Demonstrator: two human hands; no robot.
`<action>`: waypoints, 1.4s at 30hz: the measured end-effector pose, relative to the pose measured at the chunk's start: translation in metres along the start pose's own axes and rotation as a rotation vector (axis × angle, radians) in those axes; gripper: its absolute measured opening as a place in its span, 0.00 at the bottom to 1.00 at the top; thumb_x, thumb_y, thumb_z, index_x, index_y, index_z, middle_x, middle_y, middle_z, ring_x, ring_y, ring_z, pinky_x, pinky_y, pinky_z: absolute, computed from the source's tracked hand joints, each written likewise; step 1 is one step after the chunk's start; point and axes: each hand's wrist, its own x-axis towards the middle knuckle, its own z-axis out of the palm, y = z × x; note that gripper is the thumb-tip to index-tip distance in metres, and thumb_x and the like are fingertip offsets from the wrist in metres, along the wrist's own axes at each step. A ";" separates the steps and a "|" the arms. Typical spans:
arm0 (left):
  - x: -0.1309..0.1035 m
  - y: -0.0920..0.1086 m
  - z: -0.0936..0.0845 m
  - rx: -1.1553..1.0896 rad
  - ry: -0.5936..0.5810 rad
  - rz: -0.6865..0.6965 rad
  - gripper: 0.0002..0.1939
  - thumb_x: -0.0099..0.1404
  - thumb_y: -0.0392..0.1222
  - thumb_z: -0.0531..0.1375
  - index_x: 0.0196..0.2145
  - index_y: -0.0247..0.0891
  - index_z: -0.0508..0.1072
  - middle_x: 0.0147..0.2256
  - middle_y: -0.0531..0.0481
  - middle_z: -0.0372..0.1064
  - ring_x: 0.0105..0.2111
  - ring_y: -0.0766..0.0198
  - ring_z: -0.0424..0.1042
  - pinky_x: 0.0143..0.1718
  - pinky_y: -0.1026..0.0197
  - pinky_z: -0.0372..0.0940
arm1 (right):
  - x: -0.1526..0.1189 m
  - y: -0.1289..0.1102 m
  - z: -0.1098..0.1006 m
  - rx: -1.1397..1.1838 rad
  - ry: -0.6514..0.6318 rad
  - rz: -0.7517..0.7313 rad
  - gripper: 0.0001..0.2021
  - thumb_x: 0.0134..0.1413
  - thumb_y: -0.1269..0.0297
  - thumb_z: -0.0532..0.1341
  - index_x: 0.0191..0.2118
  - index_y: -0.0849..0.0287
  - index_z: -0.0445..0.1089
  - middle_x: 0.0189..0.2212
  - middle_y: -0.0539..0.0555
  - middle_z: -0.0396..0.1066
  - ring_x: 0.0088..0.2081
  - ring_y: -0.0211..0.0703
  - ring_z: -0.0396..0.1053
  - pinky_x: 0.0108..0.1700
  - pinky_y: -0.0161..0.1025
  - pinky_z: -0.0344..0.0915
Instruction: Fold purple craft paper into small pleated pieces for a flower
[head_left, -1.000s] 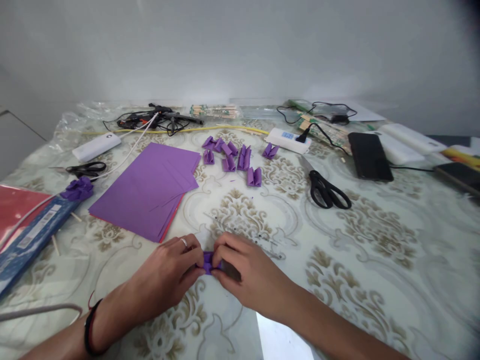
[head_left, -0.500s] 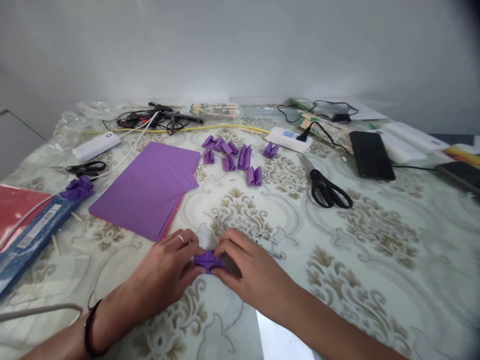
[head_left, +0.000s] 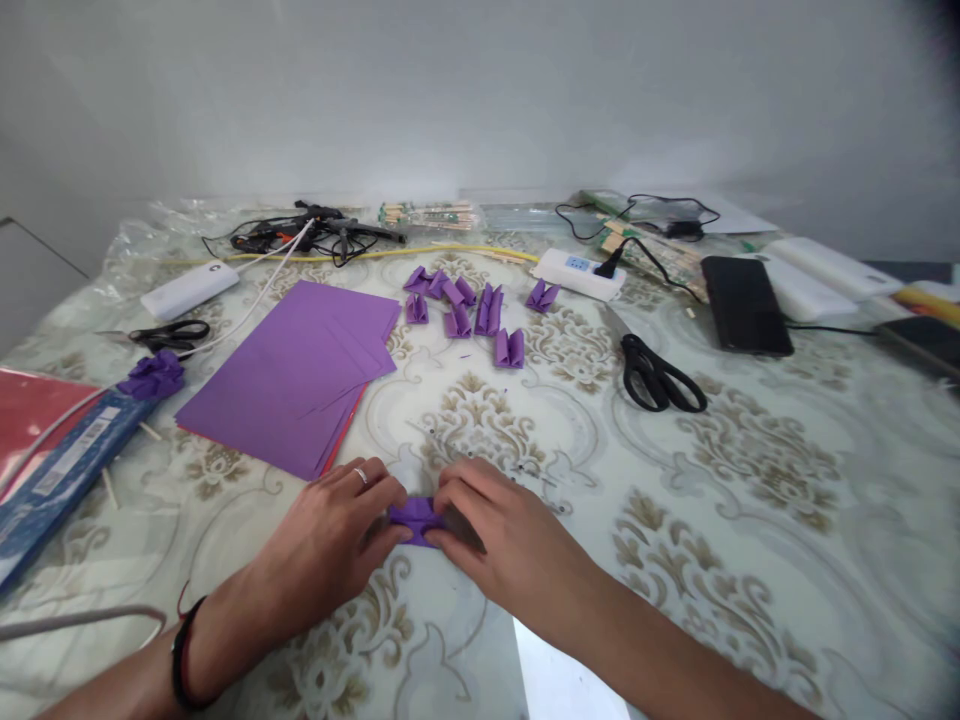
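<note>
Floral table cover (head_left: 750, 570), gray wall (head_left: 480, 100) beyond purple paper stack (head_left: 281, 375). Grasping folded purple paper piece (head_left: 416, 519) w/ L hand (head_left: 326, 545) & R hand (head_left: 506, 530), pinching opp. ends, on near side & to R of stack. Might tear or lose crease, prob. from uneven pull or slipping grip; can't tell fold evenness, partly hidden. Just R of stack's far end: folded purple paper units (head_left: 489, 310). Farther R of stack: white power strip (head_left: 559, 270), then black-handled scissors (head_left: 636, 352). L of stack: crumpled purple paper (head_left: 152, 374).
</note>
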 end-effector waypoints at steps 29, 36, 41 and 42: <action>-0.004 0.006 0.008 -0.247 0.237 -0.019 0.11 0.69 0.26 0.56 0.35 0.42 0.67 0.47 0.47 0.73 0.44 0.59 0.79 0.47 0.58 0.75 | 0.001 -0.004 0.002 0.156 0.035 0.020 0.10 0.61 0.78 0.68 0.37 0.57 0.69 0.39 0.54 0.75 0.41 0.50 0.73 0.43 0.45 0.71; -0.001 0.008 0.004 -0.393 0.315 -0.108 0.09 0.70 0.32 0.64 0.43 0.45 0.72 0.39 0.53 0.80 0.36 0.61 0.82 0.38 0.63 0.76 | -0.003 -0.010 -0.002 0.390 0.133 0.050 0.09 0.65 0.75 0.62 0.35 0.55 0.66 0.32 0.48 0.70 0.33 0.41 0.70 0.35 0.37 0.64; -0.006 0.010 0.001 -0.458 0.379 -0.156 0.18 0.69 0.39 0.69 0.54 0.50 0.74 0.36 0.56 0.79 0.35 0.61 0.82 0.37 0.64 0.77 | 0.000 -0.013 -0.009 0.531 0.079 0.185 0.12 0.64 0.71 0.64 0.51 0.54 0.70 0.32 0.46 0.72 0.34 0.41 0.72 0.38 0.37 0.66; -0.007 0.010 0.001 -0.465 0.385 -0.153 0.17 0.69 0.38 0.69 0.54 0.50 0.74 0.35 0.56 0.79 0.35 0.62 0.82 0.37 0.64 0.76 | 0.001 -0.013 -0.010 0.545 0.030 0.218 0.11 0.65 0.69 0.64 0.51 0.54 0.71 0.32 0.47 0.73 0.34 0.41 0.72 0.38 0.37 0.65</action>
